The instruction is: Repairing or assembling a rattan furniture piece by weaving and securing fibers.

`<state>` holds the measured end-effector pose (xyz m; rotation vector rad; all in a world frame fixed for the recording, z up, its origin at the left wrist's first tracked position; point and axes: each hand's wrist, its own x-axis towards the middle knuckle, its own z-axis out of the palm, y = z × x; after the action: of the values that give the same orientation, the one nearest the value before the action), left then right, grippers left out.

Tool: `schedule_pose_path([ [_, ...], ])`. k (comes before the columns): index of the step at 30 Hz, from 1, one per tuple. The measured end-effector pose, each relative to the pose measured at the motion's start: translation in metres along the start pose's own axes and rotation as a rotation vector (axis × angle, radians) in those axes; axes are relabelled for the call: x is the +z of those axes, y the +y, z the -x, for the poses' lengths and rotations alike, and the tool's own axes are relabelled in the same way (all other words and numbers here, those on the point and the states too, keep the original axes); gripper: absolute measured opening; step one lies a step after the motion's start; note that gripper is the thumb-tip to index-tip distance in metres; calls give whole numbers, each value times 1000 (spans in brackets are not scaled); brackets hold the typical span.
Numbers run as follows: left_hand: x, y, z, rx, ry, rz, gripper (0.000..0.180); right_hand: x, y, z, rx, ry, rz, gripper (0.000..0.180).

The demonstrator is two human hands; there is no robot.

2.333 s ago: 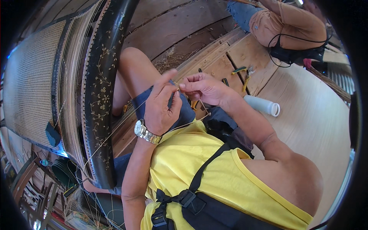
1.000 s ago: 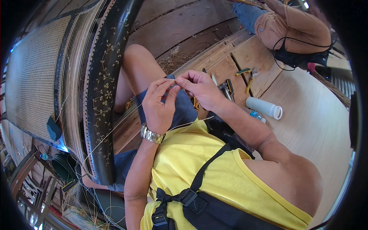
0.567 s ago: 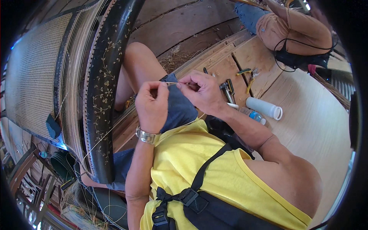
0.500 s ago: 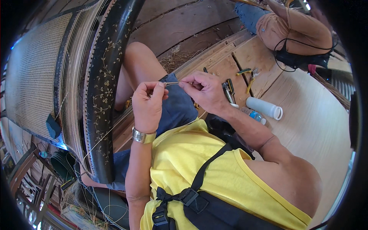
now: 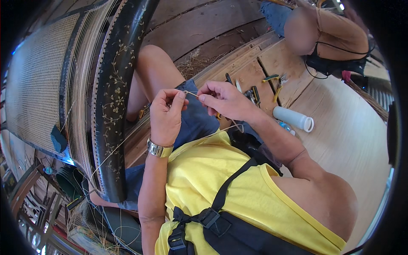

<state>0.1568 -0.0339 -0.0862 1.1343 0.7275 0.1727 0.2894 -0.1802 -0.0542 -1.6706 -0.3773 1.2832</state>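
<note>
Thin strand (image 5: pixel 192 93): just above the centre, towards 11 o'clock, a small pale curve stretched between your two hands, over your blue shorts (image 5: pixel 197 114).
Left hand (image 5: pixel 165 119): between 9 and 10 o'clock, near the centre; your thumb and forefinger pinch one end of that curve, and the other fingers are curled in, partly hidden.
Right hand (image 5: pixel 229 102): at 1 o'clock, facing the left; your thumb and forefinger grip the other end of the curve, with the remaining fingers bent.
Loose length (image 5: pixel 239 126): below your right hand, a thin pale loop trailing towards your yellow shirt (image 5: pixel 199 178) (whether it belongs to the same strand, I cannot tell).
Watch (image 5: pixel 158 148): silver, on your left wrist, at 8 o'clock.
Dark frame (image 5: pixel 112 102): from 8 round to 11 o'clock, glossy black, painted with pale vines and flowers, a row of small holes along its far edge.
Woven panel (image 5: pixel 38 85): beyond the frame, between 9 and 10 o'clock; rows of long strings (image 5: pixel 83 85) run between the two.
Pliers (image 5: pixel 277 92): yellow-handled, on wooden boards at 2 o'clock.
Pale tube (image 5: pixel 292 118): lying on its side at 3 o'clock, beyond your right forearm.
Co-worker (image 5: pixel 340 38): a person, at 2 o'clock near the rim.
</note>
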Motion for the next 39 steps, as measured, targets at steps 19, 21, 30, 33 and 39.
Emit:
schedule_pose_path([
  [19, -3, -5, 3, -50, 22, 46, 14, 17, 14, -21, -471, 104, 233, 9],
  [21, -2, -4, 3, -135, -12, 166, 15, 18, 15, -20, -506, 138, 292, 11],
  [30, -3, -4, 5, -119, -51, 50, 13, 10, 17, -20, -619, 134, 400, 14],
  [33, -1, -6, 11, -156, -69, 172, 14, 3, 14, -18, -628, 90, 400, 13],
  [39, 2, -8, 9, -165, -68, 139, 14, -2, 16, -16, -622, 101, 452, 11],
])
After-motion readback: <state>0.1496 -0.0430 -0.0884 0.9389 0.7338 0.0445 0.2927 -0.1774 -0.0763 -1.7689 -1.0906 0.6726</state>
